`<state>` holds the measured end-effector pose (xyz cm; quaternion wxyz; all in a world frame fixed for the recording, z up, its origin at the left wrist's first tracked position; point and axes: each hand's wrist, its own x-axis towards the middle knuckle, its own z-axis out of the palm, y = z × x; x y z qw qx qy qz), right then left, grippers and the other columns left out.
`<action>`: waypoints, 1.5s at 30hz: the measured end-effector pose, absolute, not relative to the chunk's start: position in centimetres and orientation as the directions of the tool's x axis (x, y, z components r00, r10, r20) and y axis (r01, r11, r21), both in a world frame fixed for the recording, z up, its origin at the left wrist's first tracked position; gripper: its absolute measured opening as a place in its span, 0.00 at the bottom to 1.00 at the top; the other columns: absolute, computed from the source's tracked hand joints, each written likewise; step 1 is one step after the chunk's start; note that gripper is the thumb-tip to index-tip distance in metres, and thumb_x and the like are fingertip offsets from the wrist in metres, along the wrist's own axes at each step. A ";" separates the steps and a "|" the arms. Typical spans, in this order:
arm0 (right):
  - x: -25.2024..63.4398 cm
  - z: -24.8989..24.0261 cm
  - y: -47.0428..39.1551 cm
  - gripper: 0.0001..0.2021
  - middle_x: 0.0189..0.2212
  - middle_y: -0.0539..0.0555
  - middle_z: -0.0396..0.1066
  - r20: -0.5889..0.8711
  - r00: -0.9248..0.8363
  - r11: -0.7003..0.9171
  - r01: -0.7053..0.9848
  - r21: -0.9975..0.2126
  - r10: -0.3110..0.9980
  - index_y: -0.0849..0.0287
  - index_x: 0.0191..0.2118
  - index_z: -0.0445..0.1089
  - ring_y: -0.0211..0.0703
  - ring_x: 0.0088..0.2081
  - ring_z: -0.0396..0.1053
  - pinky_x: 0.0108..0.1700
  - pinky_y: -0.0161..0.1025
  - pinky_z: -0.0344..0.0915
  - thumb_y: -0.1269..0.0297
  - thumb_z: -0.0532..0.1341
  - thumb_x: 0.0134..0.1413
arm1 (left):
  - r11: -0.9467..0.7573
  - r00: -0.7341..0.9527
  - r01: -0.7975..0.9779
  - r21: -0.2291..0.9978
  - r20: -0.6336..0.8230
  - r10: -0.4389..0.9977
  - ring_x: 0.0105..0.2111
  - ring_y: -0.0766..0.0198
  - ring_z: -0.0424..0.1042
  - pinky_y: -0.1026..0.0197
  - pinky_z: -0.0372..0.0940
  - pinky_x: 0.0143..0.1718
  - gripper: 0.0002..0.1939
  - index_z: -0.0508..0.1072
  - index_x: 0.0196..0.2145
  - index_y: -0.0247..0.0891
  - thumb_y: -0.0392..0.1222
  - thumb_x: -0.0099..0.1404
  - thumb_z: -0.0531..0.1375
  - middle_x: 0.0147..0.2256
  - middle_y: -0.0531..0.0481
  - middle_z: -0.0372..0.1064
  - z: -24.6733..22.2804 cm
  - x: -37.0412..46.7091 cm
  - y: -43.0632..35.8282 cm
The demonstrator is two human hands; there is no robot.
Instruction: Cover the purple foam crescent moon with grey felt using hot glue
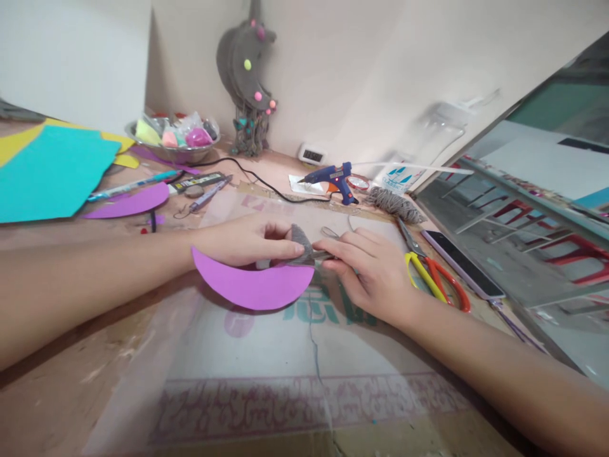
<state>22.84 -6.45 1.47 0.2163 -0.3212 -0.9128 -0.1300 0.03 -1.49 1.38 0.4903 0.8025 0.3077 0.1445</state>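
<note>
A purple crescent (254, 285), seemingly foam sheet or card, is held in my left hand (257, 240). Grey yarn (299, 244) covers the crescent's far part, and my left thumb presses on that wrapped section. My right hand (364, 266) is closed in a pinch just right of the crescent's tip, on a grey yarn strand (325, 255) that runs to the wrapped part. A thin loop of yarn (329, 233) shows above the right fingers. Part of the crescent is hidden behind my left hand.
Around the printed plastic sheet (228, 355) lie scissors (435, 273), a phone (464, 263), a yarn skein (394, 204), a blue glue gun (333, 178) with its cord, pens (212, 193), another purple crescent (128, 202), and turquoise sheet (57, 171). A metal bowl (178, 152) and grey moon decoration (242, 70) stand behind.
</note>
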 end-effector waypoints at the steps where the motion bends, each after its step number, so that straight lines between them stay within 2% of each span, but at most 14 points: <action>1: 22.9 1.5 -6.4 0.13 0.30 0.56 0.69 0.477 -0.700 0.757 0.645 0.102 0.532 0.65 0.45 0.70 0.41 0.29 0.61 0.32 0.39 0.57 0.66 0.55 0.60 | -0.329 0.767 0.353 0.876 -0.069 0.638 0.22 0.74 0.60 0.71 0.53 0.20 0.14 0.67 0.27 0.35 0.48 0.63 0.54 0.23 0.57 0.62 1.4 0.0 -1.5; 6: 23.0 1.3 -6.3 0.13 0.31 0.57 0.70 0.470 -0.694 0.747 0.657 0.103 0.546 0.65 0.45 0.71 0.41 0.30 0.62 0.33 0.39 0.57 0.66 0.55 0.59 | -0.331 0.765 0.350 0.877 -0.064 0.640 0.20 0.75 0.58 0.71 0.51 0.18 0.14 0.67 0.26 0.35 0.47 0.63 0.54 0.22 0.58 0.61 1.5 0.1 -1.7; 19: 22.8 1.3 -6.3 0.13 0.28 0.55 0.68 0.424 -0.702 0.731 0.671 0.125 0.572 0.64 0.44 0.71 0.41 0.29 0.60 0.32 0.39 0.56 0.65 0.53 0.60 | -0.324 0.757 0.354 0.877 -0.065 0.650 0.22 0.74 0.60 0.71 0.53 0.21 0.13 0.68 0.29 0.34 0.48 0.63 0.54 0.24 0.57 0.63 1.2 0.0 -1.4; 32: 22.7 1.2 -6.3 0.12 0.28 0.54 0.67 0.419 -0.724 0.746 0.650 0.145 0.549 0.64 0.44 0.70 0.41 0.30 0.60 0.32 0.39 0.57 0.66 0.54 0.60 | -0.328 0.772 0.349 0.878 -0.071 0.631 0.22 0.75 0.58 0.71 0.52 0.21 0.12 0.67 0.29 0.35 0.46 0.63 0.54 0.23 0.58 0.60 1.3 0.0 -1.5; 45: 22.8 1.1 -6.3 0.12 0.28 0.55 0.69 0.432 -0.713 0.743 0.656 0.133 0.552 0.64 0.44 0.70 0.41 0.30 0.63 0.32 0.38 0.58 0.65 0.52 0.61 | -0.329 0.765 0.361 0.873 -0.075 0.639 0.22 0.73 0.60 0.70 0.53 0.21 0.13 0.68 0.29 0.35 0.48 0.62 0.54 0.24 0.56 0.62 1.4 0.0 -1.6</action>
